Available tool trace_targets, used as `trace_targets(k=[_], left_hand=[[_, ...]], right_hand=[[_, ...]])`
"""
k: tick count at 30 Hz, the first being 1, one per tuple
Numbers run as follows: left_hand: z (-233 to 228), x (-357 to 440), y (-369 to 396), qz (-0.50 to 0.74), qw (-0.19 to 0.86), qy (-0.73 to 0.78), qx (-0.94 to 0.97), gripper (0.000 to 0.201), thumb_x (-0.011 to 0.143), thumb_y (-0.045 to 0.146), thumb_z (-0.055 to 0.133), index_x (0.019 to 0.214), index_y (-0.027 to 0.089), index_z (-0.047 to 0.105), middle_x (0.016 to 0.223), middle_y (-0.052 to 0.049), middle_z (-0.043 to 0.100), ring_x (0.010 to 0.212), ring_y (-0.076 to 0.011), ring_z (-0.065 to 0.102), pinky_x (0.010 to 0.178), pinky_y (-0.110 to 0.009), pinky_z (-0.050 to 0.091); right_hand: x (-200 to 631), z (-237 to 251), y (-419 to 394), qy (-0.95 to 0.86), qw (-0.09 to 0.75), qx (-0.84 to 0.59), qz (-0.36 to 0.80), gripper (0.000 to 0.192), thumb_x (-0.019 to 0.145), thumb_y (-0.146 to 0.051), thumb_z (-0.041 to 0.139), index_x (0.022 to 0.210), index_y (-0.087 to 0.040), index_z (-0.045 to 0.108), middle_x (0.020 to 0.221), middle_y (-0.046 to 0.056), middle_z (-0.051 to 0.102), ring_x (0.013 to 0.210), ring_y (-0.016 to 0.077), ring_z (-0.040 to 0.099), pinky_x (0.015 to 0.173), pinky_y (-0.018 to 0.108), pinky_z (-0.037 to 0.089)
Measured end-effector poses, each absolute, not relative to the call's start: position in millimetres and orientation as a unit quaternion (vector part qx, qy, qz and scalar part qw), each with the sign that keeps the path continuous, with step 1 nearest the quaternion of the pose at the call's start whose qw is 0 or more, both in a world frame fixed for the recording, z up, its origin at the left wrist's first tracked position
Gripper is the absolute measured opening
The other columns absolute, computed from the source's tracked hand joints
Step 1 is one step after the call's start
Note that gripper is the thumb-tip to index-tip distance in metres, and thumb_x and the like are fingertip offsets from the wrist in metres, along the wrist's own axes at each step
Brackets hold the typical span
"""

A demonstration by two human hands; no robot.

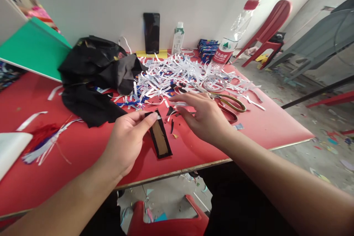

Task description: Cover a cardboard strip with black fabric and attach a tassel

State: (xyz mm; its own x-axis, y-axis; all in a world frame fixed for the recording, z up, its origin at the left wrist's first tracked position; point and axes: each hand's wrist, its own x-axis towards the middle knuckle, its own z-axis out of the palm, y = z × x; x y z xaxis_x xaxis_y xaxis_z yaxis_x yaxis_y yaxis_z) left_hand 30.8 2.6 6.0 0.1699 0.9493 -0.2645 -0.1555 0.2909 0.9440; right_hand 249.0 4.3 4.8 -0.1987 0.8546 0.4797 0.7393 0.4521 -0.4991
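My left hand (pixel 125 142) pinches the top end of a narrow brown strip with a black border (pixel 160 138), holding it just above the red table (pixel 249 125). My right hand (pixel 203 116) hovers over the table with fingers spread, reaching toward small black scraps (pixel 170 110) and a piece of pale paper strip. It holds nothing that I can make out. A pair of scissors (pixel 231 105) lies just right of my right hand.
A heap of white paper strips (pixel 177 73) covers the table's middle. Black cloth (pixel 94 77) lies at the left, a green board (pixel 33 48) beyond it. A phone (pixel 151 32), a small bottle (pixel 178 38), a water bottle (pixel 231 42), tape rolls (pixel 213 83) and red chairs (pixel 267 29) stand farther back.
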Motion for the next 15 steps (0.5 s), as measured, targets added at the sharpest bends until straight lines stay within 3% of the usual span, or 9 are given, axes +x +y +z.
trace_targets(k=[2, 5, 8, 11, 15], left_hand=[[6, 31, 1, 0.43, 0.63, 0.491, 0.422, 0.028, 0.079, 0.044, 0.093, 0.091, 0.02, 0.085, 0.073, 0.0, 0.071, 0.065, -0.0103, 0.06, 0.06, -0.02, 0.049], [5, 31, 1, 0.425, 0.603, 0.506, 0.447, 0.029, 0.08, 0.046, 0.092, 0.091, 0.02, 0.085, 0.067, 0.002, 0.067, 0.055, -0.0066, 0.049, 0.049, -0.018, 0.04], [6, 31, 1, 0.416, 0.596, 0.498, 0.473, 0.028, 0.085, 0.046, 0.089, 0.096, 0.02, 0.084, 0.075, -0.001, 0.074, 0.058, -0.0091, 0.059, 0.052, -0.019, 0.047], [8, 29, 0, 0.404, 0.58, 0.489, 0.511, 0.026, 0.089, 0.046, 0.085, 0.095, 0.021, 0.083, 0.075, -0.002, 0.076, 0.057, -0.0121, 0.065, 0.053, -0.022, 0.053], [12, 29, -2, 0.396, 0.554, 0.477, 0.555, 0.022, 0.092, 0.044, 0.082, 0.092, 0.022, 0.083, 0.071, -0.002, 0.077, 0.06, -0.015, 0.071, 0.059, -0.023, 0.059]], right_hand=[[246, 3, 7, -0.763, 0.353, -0.537, 0.075, 0.016, 0.1, -0.024, 0.069, 0.111, -0.027, 0.08, 0.125, 0.008, 0.081, 0.129, 0.0346, 0.068, 0.116, 0.062, 0.041], [236, 7, 2, -0.734, 0.401, -0.519, 0.175, 0.015, 0.101, -0.033, 0.071, 0.1, -0.024, 0.083, 0.114, 0.008, 0.084, 0.111, 0.0293, 0.074, 0.104, 0.05, 0.052], [225, 15, -7, -0.696, 0.433, -0.499, 0.281, 0.013, 0.098, -0.03, 0.073, 0.093, -0.023, 0.083, 0.093, 0.004, 0.083, 0.089, 0.0218, 0.076, 0.085, 0.037, 0.057], [220, 19, -11, -0.66, 0.439, -0.519, 0.319, 0.01, 0.092, -0.026, 0.076, 0.085, -0.021, 0.081, 0.085, 0.003, 0.081, 0.082, 0.0195, 0.072, 0.08, 0.034, 0.055], [222, 20, -9, -0.51, 0.425, -0.514, 0.543, 0.026, 0.081, -0.043, 0.087, 0.081, -0.019, 0.077, 0.079, 0.003, 0.077, 0.073, 0.0183, 0.068, 0.07, 0.032, 0.054]])
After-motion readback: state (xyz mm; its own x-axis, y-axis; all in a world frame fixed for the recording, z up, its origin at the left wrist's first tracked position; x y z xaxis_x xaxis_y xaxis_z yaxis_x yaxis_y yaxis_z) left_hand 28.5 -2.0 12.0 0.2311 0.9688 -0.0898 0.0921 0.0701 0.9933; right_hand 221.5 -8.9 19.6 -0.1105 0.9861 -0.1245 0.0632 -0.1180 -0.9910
